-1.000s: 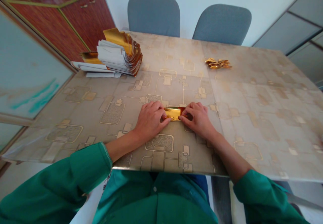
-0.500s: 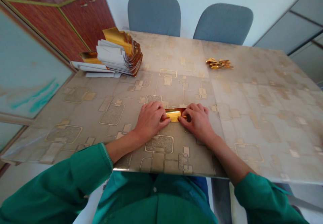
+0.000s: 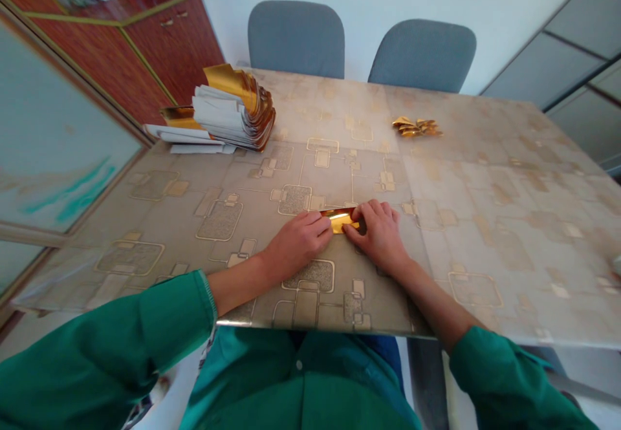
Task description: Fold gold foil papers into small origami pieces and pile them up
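A small folded piece of gold foil paper point(image 3: 341, 222) lies on the table near its front edge, its shiny face up. My right hand point(image 3: 378, 233) pinches its right end between thumb and fingers. At the other end my left hand point(image 3: 301, 241) is closed, fingers curled over the paper's left part with the thumb hidden beneath them. Both ends of the paper are covered by my hands; only the middle strip shows.
A thick stack of folded gold and white paper sheets point(image 3: 228, 116) stands at the back left. Several folded gold foil pieces point(image 3: 417, 127) lie together at the back right. The patterned tablecloth point(image 3: 466, 223) covers the table; two grey chairs point(image 3: 297, 39) stand behind it.
My left hand has turned over and shifted slightly right along the paper, its thumb now out of sight. My right hand keeps its pinch. The camera view has tilted up a little.
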Tool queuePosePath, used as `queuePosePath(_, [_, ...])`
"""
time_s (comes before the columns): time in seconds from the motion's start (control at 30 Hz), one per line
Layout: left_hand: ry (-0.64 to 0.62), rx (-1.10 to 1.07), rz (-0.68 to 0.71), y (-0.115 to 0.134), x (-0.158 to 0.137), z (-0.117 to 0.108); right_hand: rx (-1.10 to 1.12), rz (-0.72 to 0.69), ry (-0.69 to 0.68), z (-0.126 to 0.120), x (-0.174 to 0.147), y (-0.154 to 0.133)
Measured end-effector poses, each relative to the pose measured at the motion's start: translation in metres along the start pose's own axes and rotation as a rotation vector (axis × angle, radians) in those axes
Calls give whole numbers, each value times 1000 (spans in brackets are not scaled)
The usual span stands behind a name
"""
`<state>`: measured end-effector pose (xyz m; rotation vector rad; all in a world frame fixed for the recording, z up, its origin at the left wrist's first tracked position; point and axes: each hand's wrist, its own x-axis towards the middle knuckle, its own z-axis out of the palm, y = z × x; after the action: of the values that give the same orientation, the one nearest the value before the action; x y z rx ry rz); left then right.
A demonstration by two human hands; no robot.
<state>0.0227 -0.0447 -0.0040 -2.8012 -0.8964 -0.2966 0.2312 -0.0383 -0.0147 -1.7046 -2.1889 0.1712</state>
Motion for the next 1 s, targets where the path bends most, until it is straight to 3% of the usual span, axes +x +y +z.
queuePosePath(0.2, [-70,88,19,9,-4,-3,113,16,-4,2,-4,8])
queuePosePath(0.37, [-99,117,-33,18,-2,-5,35,13,8,2,-6,3])
queuePosePath(0.63, [-70,37,-67,23,3,0,-26,13,22,2,-5,-1])
queuePosePath(0.83, [-88,-89,-56,13,-11,-4,61,-21,-32,-4,-6,7])
queuePosePath(1.0, [-56,-207,-151,13,-24,-2,-8,-25,-16,-3,-7,5])
